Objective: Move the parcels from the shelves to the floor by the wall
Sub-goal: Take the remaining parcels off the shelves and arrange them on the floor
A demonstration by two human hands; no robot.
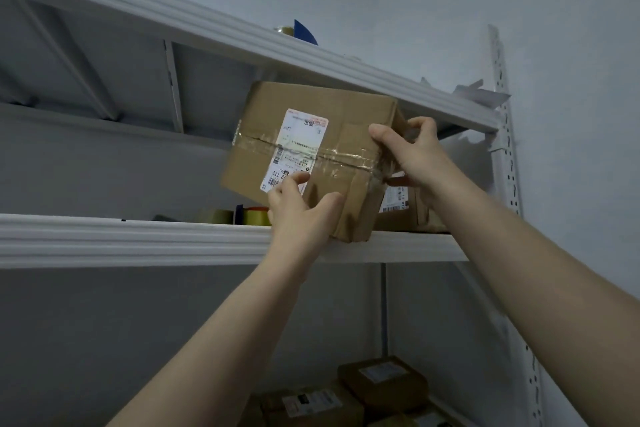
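Note:
A brown cardboard parcel [332, 114] with clear tape and a white shipping label is tilted at the front edge of the middle shelf [138, 239]. My left hand [301, 215] grips its lower front corner, thumb on the label. My right hand [412, 152] holds its right end, thumb on the taped face and fingers round the side. Behind it, a second parcel [398, 211] rests on the same shelf, mostly hidden.
Rolls of tape [239, 217] lie on the middle shelf left of the parcel. Several more parcels [384, 381] sit on a lower shelf. The upper shelf [277, 48] carries a blue item and torn paper. A white perforated upright [505, 149] stands at the right by the wall.

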